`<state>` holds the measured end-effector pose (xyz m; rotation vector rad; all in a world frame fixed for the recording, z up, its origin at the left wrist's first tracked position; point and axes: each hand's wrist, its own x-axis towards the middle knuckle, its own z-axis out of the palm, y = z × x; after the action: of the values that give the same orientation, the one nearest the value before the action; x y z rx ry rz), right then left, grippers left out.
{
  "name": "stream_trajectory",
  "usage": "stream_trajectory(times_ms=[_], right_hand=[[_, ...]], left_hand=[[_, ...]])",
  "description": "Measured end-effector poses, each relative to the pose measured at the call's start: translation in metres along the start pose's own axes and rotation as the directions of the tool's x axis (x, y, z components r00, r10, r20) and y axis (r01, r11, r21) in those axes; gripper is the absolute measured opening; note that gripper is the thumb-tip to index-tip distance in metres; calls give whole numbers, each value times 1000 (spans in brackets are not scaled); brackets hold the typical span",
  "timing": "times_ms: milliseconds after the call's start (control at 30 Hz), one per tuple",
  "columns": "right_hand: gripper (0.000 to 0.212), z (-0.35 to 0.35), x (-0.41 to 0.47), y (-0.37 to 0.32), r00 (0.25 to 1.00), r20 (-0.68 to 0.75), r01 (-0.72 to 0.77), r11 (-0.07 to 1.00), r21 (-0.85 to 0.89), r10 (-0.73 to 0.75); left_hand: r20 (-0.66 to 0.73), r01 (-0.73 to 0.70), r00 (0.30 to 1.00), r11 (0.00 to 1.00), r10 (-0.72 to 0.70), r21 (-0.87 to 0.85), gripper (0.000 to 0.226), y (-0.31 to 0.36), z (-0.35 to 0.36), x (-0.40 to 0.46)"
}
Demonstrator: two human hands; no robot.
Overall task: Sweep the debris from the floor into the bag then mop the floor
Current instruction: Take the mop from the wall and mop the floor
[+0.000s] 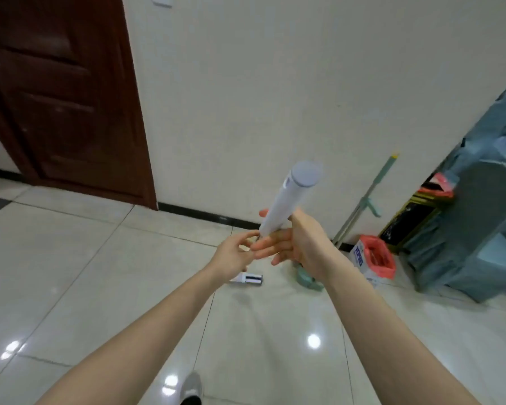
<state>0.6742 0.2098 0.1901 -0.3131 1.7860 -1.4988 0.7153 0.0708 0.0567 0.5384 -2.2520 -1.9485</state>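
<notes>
A brown door [67, 92] is standing at far left. My left hand [234, 255] is reaching in, fingers loosely curled beside the mop handle [289, 197], holding nothing. My right hand [298, 244] is gripping the handle's lower part, thumb around it. The mop head [250, 279] is resting on the floor [100, 287]. A broom [365, 200] is leaning on the wall, beside a red-lined bag [376, 258].

bare forearms [146, 325], grey shoe [192, 385]

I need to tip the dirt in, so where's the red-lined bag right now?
The red plastic bag lining a white carton sits on the floor at right, against the wall, beside the leaning green broom handle.
</notes>
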Motion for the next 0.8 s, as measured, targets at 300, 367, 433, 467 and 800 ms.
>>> stream_trajectory(times_ms=[300, 367, 433, 467, 800], right_hand=[[39, -23, 154, -127, 919, -352, 168, 984, -67, -180], [36, -36, 181, -140, 875, -410, 223, 966, -129, -257], [33, -49, 206, -156, 858, -416, 247, 952, -182, -302], [31, -55, 218, -164, 854, -413, 255, 947, -196, -315], [24, -129, 391, -229, 761, -436, 346, 869, -353, -480]], left_hand=[[7, -175, 984, 961, 178, 212, 32, 76, -59, 195], [61, -177, 984, 969, 168, 175, 27, 88, -59, 227], [81, -193, 980, 969, 183, 151, 23, 97, -57, 260], [81, -201, 978, 969, 190, 143, 22, 102, -56, 276], [97, -315, 948, 932, 302, 179, 16, 136, -61, 453]])
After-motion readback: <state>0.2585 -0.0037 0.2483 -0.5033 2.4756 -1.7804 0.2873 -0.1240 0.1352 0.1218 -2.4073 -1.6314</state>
